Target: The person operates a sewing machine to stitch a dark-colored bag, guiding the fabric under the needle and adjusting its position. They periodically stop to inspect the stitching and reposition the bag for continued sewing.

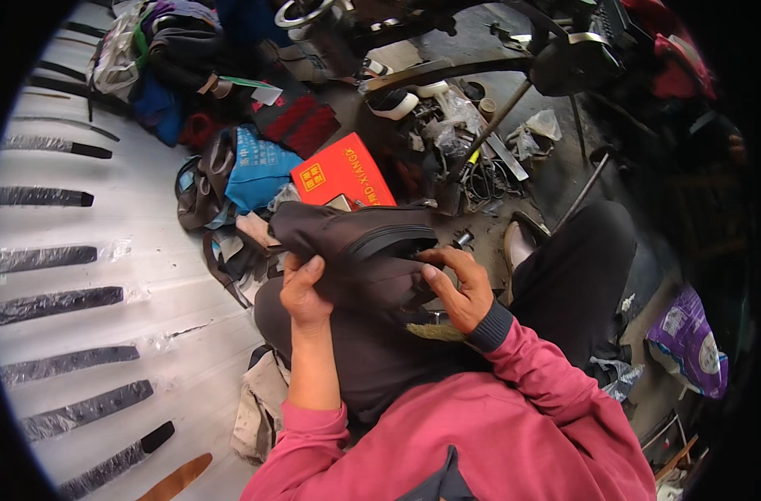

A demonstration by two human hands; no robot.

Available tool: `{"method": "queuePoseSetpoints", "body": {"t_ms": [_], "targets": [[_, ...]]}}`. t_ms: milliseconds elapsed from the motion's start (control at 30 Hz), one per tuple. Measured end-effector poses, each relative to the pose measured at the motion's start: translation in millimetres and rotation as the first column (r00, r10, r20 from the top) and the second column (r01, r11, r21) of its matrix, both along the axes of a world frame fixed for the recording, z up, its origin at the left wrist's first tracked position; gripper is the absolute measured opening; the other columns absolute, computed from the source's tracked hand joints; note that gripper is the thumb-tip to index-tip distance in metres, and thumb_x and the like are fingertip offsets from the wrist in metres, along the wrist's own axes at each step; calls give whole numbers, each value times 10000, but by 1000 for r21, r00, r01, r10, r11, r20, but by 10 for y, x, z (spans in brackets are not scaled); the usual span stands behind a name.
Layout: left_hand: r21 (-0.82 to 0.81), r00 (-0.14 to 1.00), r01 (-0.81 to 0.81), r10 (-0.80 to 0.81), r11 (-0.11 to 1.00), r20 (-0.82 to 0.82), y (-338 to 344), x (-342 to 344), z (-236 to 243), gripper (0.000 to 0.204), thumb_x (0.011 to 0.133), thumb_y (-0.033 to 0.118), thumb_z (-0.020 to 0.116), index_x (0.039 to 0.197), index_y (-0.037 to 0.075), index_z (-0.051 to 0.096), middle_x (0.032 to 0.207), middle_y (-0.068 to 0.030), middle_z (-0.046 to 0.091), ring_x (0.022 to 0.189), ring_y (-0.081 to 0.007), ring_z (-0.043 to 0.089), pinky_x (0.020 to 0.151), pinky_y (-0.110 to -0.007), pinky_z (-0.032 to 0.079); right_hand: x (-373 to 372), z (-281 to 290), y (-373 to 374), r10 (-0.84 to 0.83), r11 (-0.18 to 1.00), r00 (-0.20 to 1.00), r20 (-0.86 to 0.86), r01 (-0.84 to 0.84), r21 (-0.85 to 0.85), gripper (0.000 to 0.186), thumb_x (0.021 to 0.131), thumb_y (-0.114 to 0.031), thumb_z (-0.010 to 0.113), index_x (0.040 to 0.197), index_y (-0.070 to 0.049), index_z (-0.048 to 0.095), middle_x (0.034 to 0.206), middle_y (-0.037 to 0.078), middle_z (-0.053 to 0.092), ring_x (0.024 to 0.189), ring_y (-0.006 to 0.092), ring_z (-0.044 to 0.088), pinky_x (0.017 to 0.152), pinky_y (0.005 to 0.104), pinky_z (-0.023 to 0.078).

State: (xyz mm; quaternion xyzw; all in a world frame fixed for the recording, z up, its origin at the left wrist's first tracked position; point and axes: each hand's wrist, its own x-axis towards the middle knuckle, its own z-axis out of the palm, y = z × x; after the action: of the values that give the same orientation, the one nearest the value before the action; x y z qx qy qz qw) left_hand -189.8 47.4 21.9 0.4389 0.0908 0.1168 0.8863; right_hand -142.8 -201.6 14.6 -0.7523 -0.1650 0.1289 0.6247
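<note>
Dark bag (355,255) is up over the seated person's lap, toward the left thigh, held in front of the body. Its curved zip (389,234) faces the person, slack fabric under it.

Left grip (307,294): closed on the bag's left side, thumb up along the fabric. Right grip (462,290): narrow, thumb and index together by the zip's right end; can't tell if it's pinching anything. Dark cuff on that wrist, pink sleeve behind.

Just beyond the bag: red box (347,174), flat face up, tilted. Blue bag (261,171) just left of it, more bags and cloth piled behind.

White surface (180,275) along the left: row of dark strips (59,305), mostly in clear wrap, ends pointing to its right edge. One brown strip (178,478) at the near end. Beige cloth (261,401) beside its right edge, near corner.

Grey floor (506,88), far side: loose clutter and a clear plastic bag (543,125) below a dark machine (568,67). Purple packet (688,342) near the floor's right edge.
</note>
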Motion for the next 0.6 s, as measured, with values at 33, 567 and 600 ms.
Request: {"method": "queuePoseSetpoints", "body": {"t_ms": [33, 567, 600], "targets": [[9, 1000, -2, 2, 1000, 1, -23, 9, 10, 599, 844, 95, 608, 1426, -9, 513, 1381, -167, 601, 1282, -338, 572, 1144, -461, 406, 14, 9, 13, 21, 1000, 1000, -1, -21, 14, 305, 985, -231, 617, 1127, 34, 673, 1005, 132, 682, 978, 243, 622, 910, 344, 462], [-178, 972, -8, 50, 984, 232, 398, -83, -100, 623, 835, 249, 533, 1381, -50, 526, 1334, -216, 622, 1229, -369, 610, 1093, -494, 454, 318, -632, -147, -89, 908, 887, -452, 258, 329, 194, 1034, -139, 578, 1113, 17, 663, 1043, 52, 708, 985, 119, 639, 902, 272, 497], [-160, 981, -47, 75, 986, 179, 439, -108, -122, 638, 842, 318, 530, 1371, -40, 537, 1325, -214, 627, 1213, -374, 619, 1081, -506, 466, 320, -641, -137, -67, 919, 875, -480, 242, 312, 188, 1030, -136, 587, 1110, 16, 663, 1048, 48, 708, 981, 114, 637, 896, 267, 496]]}}
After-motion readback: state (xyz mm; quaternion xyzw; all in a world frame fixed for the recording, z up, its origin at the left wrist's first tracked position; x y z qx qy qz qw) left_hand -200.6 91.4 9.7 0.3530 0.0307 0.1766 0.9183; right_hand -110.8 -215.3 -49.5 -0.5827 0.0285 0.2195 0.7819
